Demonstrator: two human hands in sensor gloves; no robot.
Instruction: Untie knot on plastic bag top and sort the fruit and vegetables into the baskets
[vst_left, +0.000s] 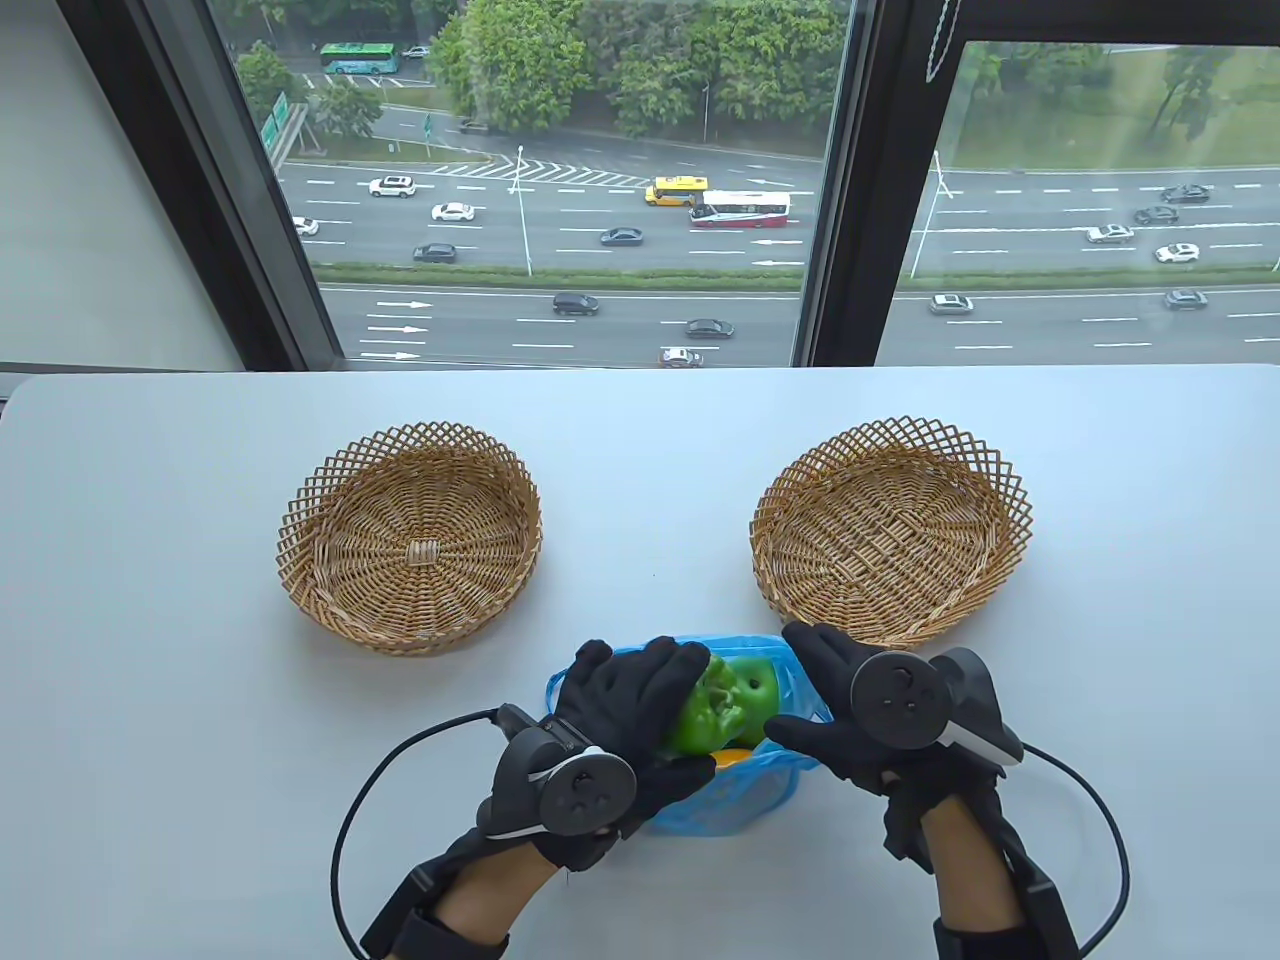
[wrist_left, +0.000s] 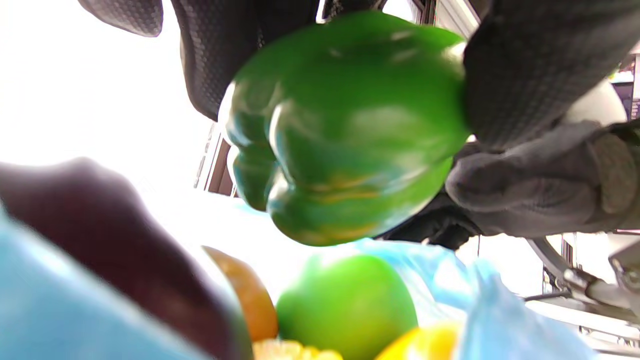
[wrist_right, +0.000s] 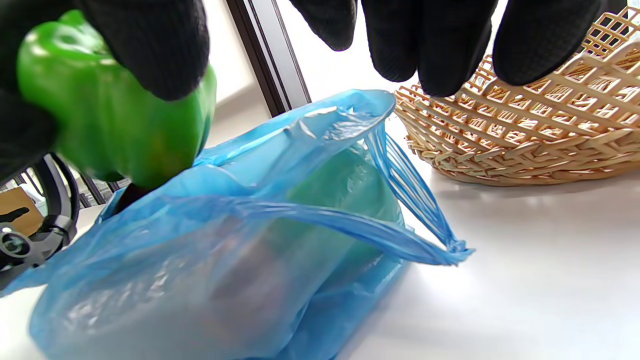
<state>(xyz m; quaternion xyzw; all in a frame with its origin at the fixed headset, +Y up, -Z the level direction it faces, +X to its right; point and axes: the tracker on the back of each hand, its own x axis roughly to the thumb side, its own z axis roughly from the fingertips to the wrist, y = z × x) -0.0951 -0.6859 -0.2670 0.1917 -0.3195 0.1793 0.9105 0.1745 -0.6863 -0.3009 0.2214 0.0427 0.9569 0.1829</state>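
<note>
- White table by a window, road traffic outside; both baskets hold nothing, so sorting hasn't started.
- Left hand (vst_left: 610, 720) fingers (wrist_left: 525, 75) curled round a green pepper (vst_left: 712, 712), gripping it just above the bag (vst_left: 745, 790) mouth.
- Right hand (vst_left: 850, 710) fingers (wrist_right: 452, 45) hang relaxed, holding nothing, just beside the bag's right edge; whether they touch the plastic, can't tell.
- Under the left fingers: bag mouth gapes open, handles loose, so the knot looks undone. That step reads as done.
- Further down inside the bag: a green apple (wrist_left: 347, 305), something orange (wrist_left: 250, 300), yellow pieces (wrist_left: 425, 345), a dark purple item (wrist_left: 115, 250), likely an eggplant. All left to sort.
- Outward: right basket (vst_left: 890, 530) just beyond the right fingers, left basket (vst_left: 410, 540) past the left fingers, a bit further off.
- Judgement: first item of several; pepper needs a basket, then the rest.
</note>
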